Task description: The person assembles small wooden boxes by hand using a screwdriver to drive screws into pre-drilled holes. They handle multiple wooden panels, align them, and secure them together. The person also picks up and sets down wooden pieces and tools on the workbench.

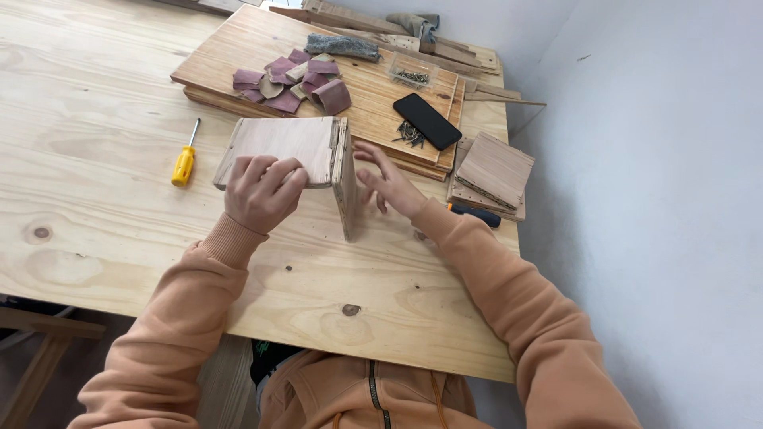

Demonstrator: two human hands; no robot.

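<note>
My left hand (261, 193) grips the near edge of a small wooden box piece (284, 143), made of thin boards joined at a corner. The top board lies flat and a side board (346, 187) stands upright on the table. My right hand (388, 184) is to the right of the upright board, fingers spread, with fingertips touching or almost touching its outer face. Both sleeves are peach coloured.
A yellow-handled screwdriver (184, 161) lies left of the box. Behind it, stacked planks (238, 48) hold sandpaper scraps (294, 79), a black phone (427, 121), loose screws (410, 133) and a clear screw box (412, 74). Small boards (494, 168) and a dark tool handle (477, 214) lie right.
</note>
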